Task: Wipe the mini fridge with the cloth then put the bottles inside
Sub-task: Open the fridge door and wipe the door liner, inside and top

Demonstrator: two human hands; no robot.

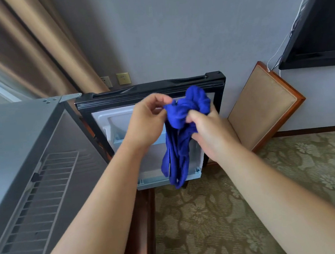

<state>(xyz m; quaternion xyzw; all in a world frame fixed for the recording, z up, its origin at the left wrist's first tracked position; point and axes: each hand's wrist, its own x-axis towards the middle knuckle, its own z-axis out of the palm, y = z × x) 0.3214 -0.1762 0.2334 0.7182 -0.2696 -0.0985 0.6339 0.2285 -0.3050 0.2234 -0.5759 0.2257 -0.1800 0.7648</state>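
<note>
Bare forearms nearest, stretched toward the open door [139,90] of the mini fridge [18,126]. In front of that door, left hand [146,120] pinching the top edge of the blue cloth [189,107] between thumb and fingers; beside it, right hand [211,135] clenched round the bunched middle, loose end dangling before the door's lower shelf. Left of the door, grey fridge body with wire shelf [47,186] inside. Below the door, patterned carpet [247,190]. Right of the door, padded wood-framed panel [265,103] leaning on the wall. Just behind the door's top edge, two wall plates [123,78], markings too small to read. Up left, curtain [26,47]; up right, dark screen [319,24].
</note>
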